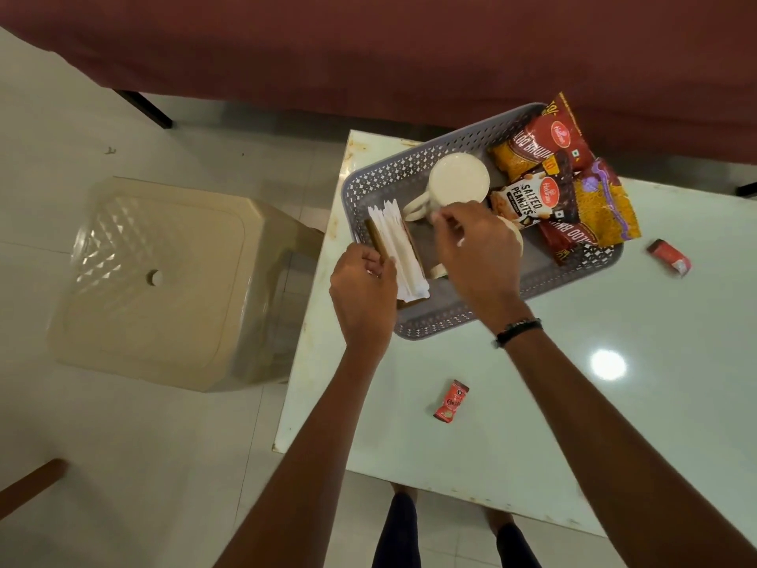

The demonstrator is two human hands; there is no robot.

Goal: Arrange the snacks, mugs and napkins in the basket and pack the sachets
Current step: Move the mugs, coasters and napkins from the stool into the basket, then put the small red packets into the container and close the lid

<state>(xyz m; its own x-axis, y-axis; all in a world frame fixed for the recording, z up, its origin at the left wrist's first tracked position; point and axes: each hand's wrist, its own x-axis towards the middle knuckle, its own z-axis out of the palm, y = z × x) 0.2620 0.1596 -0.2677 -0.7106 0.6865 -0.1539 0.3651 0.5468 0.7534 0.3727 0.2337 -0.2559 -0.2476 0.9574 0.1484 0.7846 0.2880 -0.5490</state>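
Two bare forearms reach forward from the bottom edge over a glossy white table (614,424). Between them, nearer the body than either set of fingers, a small red sachet (451,400) lies flat on the table. The left hand (362,293) has its fingers curled round the near end of a brown holder stacked with white paper napkins (399,250), which stands in the left end of a grey perforated plastic basket (393,174). The right hand (477,250), with a dark band at the wrist, hovers over the basket's middle; its fingertips (444,217) are drawn together, seemingly pinching something small and white, though what it is cannot be made out. Just beyond those fingertips a white ceramic mug (456,184) stands in the basket. A second mug is mostly hidden under the right hand. To the right of the fingers, snack packets (573,190) in red, yellow and purple fill the basket's far end, a salted peanuts pack (522,202) closest. Another red sachet (669,257) lies on the table well right of the basket. Left of the table stands a beige plastic stool (164,280).
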